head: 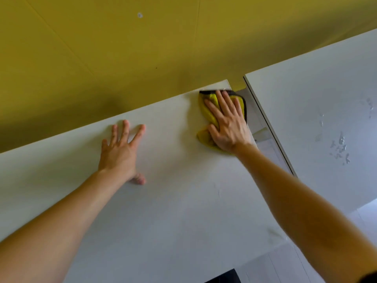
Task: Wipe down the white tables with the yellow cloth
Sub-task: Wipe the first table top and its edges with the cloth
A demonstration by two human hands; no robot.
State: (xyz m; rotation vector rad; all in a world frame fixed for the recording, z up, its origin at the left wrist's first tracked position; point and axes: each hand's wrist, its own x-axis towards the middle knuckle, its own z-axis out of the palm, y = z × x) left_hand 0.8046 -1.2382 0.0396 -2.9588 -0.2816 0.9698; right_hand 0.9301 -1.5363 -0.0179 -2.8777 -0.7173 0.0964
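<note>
A white table [167,201] fills the middle of the head view. My right hand [226,123] lies flat on a crumpled yellow cloth [207,117] with a dark border, pressing it onto the table's far right corner. My left hand [120,152] rests palm down on the bare tabletop to the left of the cloth, fingers spread, holding nothing. A second white table [318,123] stands to the right across a narrow gap, with water droplets [340,148] on its surface.
A yellow wall [122,58] runs right behind the far edges of both tables. The gap [271,135] between the tables shows pale floor. A dark object [224,276] peeks out at the bottom edge below the near table.
</note>
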